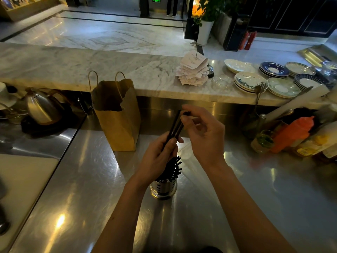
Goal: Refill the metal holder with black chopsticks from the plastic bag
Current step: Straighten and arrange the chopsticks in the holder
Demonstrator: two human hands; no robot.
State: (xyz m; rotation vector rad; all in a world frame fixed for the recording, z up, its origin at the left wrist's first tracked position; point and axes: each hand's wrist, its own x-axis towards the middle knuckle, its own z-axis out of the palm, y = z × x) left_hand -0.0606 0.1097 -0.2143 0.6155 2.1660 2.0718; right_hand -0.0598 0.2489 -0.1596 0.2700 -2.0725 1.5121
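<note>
A perforated metal holder (pixel 163 189) stands on the steel counter (pixel 91 179), packed with several black chopsticks (pixel 173 168) whose ends fan out above its rim. My left hand (pixel 158 157) is just above it, closed around the lower part of a small bunch of black chopsticks (pixel 175 125) held upright. My right hand (pixel 202 134) pinches the top ends of that bunch with thumb and forefinger. No plastic bag shows in the head view.
A brown paper bag (pixel 116 114) with handles stands open behind the holder. A metal kettle (pixel 42 108) sits at left. Stacked plates (pixel 273 79) and a spiked pile of receipts (pixel 192 70) rest on the marble ledge. Bottles and jars (pixel 291 136) crowd the right.
</note>
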